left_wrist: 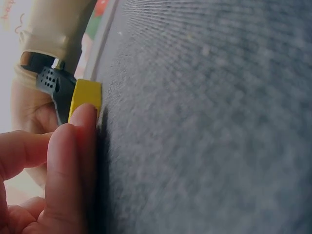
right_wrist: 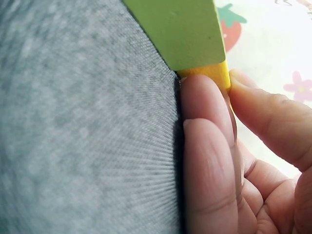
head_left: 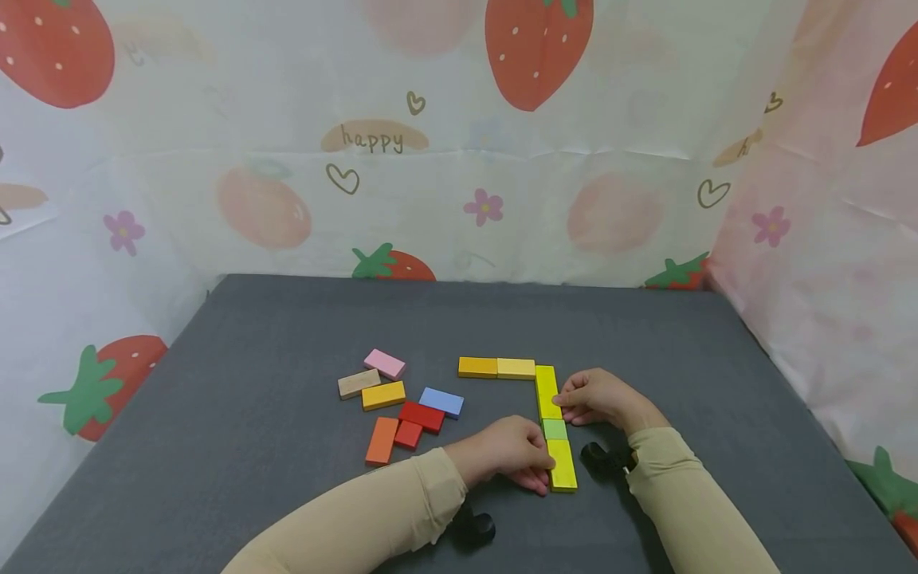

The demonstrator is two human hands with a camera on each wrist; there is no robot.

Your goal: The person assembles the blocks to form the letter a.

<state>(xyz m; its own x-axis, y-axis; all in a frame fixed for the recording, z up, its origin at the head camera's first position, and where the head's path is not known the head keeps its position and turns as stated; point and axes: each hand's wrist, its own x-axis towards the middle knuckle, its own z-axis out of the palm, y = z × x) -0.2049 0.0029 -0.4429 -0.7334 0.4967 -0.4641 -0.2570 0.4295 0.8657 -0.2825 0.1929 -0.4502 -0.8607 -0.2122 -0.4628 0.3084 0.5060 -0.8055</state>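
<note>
Yellow, light yellow, green and orange-yellow blocks lie flat in an L in the head view. My left hand [head_left: 511, 450] pinches the left edge of the near yellow block [head_left: 562, 469], one fingertip on top and others against its side. At the far yellow block [head_left: 546, 389] my right hand [head_left: 606, 399] pinches the right edge, with the thumb on its top. Between these two lies a green block [head_left: 555, 430], also large in the right wrist view. A light yellow block [head_left: 516, 368] and an orange-yellow block [head_left: 478, 367] form the far arm.
Left of my hands lie loose pink [head_left: 384, 363], tan [head_left: 359, 384], blue [head_left: 441, 402] and orange [head_left: 382, 441] blocks, plus two red ones [head_left: 421, 417] and another yellow-orange one [head_left: 383, 395]. A grey cloth [head_left: 287, 494] covers the table. Strawberry-print sheets [head_left: 445, 191] stand around it.
</note>
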